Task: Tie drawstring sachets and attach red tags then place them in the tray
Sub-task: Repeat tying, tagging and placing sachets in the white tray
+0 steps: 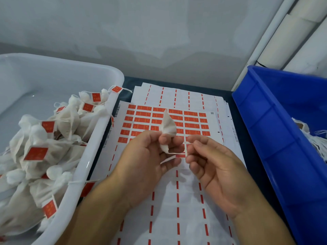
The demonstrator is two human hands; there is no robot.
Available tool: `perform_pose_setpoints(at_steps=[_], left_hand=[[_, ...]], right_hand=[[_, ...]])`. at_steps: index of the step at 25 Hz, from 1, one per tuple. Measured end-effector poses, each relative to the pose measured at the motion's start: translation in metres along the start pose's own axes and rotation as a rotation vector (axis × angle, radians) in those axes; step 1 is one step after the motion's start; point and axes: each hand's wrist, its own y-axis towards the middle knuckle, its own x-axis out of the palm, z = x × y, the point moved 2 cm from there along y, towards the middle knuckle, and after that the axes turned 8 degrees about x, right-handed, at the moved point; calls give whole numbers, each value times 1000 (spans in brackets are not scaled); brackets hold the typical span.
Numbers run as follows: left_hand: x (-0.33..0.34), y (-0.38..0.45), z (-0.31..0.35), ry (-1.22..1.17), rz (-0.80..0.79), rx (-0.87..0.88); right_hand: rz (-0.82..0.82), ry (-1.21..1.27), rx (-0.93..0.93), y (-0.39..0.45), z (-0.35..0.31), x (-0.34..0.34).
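Above the sheet of red tags [166,121], I watch the left hand [146,160] pinch a small white, crumpled sachet [168,129] while the right hand [215,167] pinches its thin drawstring [185,149]; the white tray [99,138] of tagged sachets sits at nine o'clock.

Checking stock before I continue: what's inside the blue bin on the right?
Inside the blue bin, only a few white sachets with loose strings show at its right edge. The rest is out of frame.
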Motion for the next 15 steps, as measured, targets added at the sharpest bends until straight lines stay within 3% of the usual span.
perform_pose_setpoints(at_steps=[3,7,11,15], left_hand=[[-2,0,3,195,13,22],[1,-3,0,591,6,33],[0,-8,-10,1187,-146,174],[6,-12,-16,1386,-192,367]], right_hand=[[89,-43,-72,1,-3,-5],[245,-559,-420,-5,-7,-6],[212,-993,-766,-10,-6,-5],[159,-1147,-830,-9,-3,-8]])
